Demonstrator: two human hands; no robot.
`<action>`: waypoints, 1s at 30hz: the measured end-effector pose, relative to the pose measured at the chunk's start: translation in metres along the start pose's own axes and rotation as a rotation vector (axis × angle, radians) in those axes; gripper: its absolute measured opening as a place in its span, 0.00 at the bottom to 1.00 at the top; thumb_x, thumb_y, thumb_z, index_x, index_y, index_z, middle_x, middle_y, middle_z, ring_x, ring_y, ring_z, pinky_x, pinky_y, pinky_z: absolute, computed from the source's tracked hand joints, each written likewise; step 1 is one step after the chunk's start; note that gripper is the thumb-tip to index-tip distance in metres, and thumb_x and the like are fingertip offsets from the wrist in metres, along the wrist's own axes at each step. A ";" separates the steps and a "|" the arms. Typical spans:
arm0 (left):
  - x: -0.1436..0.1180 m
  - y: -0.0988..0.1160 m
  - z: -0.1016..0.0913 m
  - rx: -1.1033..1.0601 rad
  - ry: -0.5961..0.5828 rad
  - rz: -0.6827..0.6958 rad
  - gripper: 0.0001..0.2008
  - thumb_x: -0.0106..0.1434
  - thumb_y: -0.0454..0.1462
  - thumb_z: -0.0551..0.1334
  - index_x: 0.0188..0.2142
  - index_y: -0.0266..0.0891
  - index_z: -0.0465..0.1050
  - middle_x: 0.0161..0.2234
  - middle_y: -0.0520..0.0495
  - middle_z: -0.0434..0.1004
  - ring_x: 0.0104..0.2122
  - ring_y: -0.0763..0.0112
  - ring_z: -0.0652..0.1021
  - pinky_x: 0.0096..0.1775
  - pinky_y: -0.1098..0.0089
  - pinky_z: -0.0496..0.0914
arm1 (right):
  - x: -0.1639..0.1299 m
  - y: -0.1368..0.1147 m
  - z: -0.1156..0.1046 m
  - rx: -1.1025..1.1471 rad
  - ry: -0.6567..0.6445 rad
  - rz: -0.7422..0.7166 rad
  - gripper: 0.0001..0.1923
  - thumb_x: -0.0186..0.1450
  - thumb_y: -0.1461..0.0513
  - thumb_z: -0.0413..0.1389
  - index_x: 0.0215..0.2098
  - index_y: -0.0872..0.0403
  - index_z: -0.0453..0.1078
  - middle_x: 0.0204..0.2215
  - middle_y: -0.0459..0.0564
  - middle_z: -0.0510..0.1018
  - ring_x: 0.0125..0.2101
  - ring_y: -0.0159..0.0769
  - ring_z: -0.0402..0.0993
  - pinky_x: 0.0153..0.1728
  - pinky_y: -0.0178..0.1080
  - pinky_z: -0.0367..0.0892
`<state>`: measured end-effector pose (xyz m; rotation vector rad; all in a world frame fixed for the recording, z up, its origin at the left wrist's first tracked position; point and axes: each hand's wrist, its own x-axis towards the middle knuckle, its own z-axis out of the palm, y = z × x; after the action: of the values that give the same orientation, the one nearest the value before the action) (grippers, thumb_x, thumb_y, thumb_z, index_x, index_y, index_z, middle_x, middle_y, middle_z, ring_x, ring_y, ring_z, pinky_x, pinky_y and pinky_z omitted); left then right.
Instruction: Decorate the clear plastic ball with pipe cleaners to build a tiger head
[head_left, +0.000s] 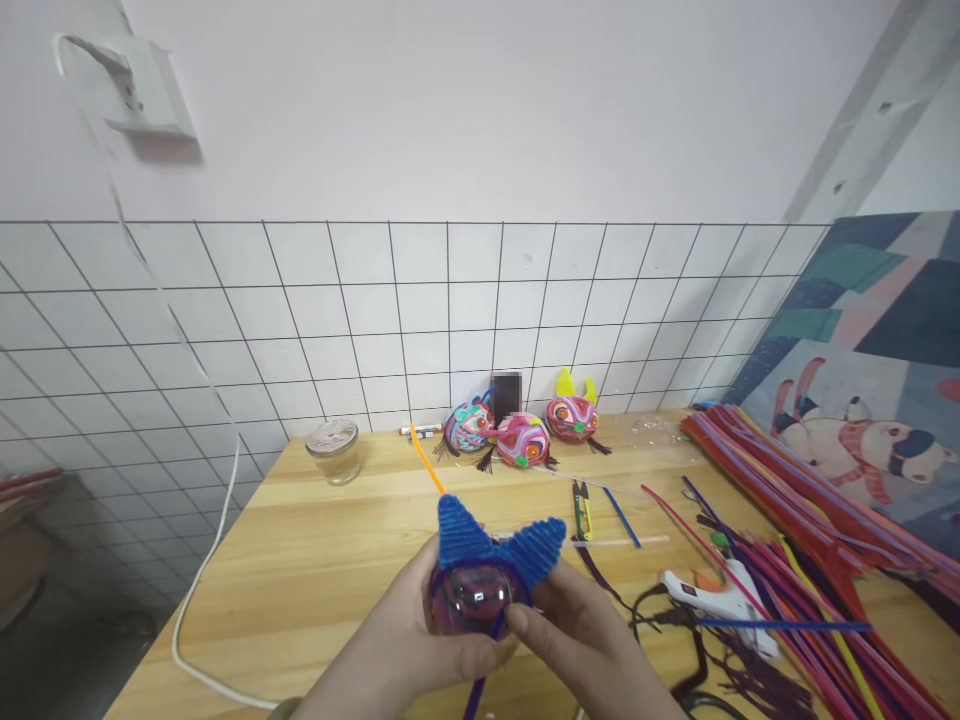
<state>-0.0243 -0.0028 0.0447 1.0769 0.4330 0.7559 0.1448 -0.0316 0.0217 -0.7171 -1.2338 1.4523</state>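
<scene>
Cupping a glossy, rounded piece [480,597] low over the near part of the wooden table [270,570], the two hands work close together. Two ridged blue ears [460,537] stand up from its top, spread apart in a V, and a dark purple strip runs around its upper edge. The left hand [409,630] is closed around the left side, thumb across the lower front; the right hand [574,630] grips the other side, its thumb pressing at the lower right, where a purple stem [474,697] trails downward.

Beyond the hands, an orange strip [427,460] slants across the wood, near a lidded glass jar [332,463]. Three swirl-patterned balls — left ball [466,428], middle ball [523,442] and right ball [571,417] — sit near the tiled wall [360,330], a dark upright rectangle [507,393], partly blurred, behind them. The right ball has yellow ears.

To the right lie yellow-and-green snips [583,512], a short blue strip [622,517] beside them, and a white glue gun [705,594] — a longer blue strip [787,625] across it. Bundled coloured strips [787,500] fill the far right side.
</scene>
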 end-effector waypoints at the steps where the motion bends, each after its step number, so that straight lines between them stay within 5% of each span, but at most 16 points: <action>1: 0.000 0.000 0.000 0.001 0.004 -0.002 0.30 0.49 0.33 0.72 0.51 0.42 0.68 0.50 0.39 0.74 0.51 0.54 0.72 0.53 0.55 0.62 | 0.000 0.000 0.000 0.002 0.000 0.000 0.13 0.63 0.61 0.59 0.47 0.46 0.71 0.49 0.48 0.77 0.50 0.42 0.71 0.50 0.43 0.66; 30: 0.000 -0.004 0.000 0.116 0.065 -0.016 0.26 0.52 0.32 0.68 0.51 0.42 0.67 0.46 0.42 0.76 0.46 0.58 0.76 0.48 0.59 0.67 | -0.001 0.004 0.000 0.037 0.034 0.018 0.16 0.61 0.60 0.61 0.47 0.47 0.72 0.48 0.50 0.78 0.49 0.44 0.72 0.46 0.44 0.70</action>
<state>-0.0229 -0.0039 0.0410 1.1584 0.5460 0.7608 0.1441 -0.0326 0.0178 -0.7266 -1.1744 1.4688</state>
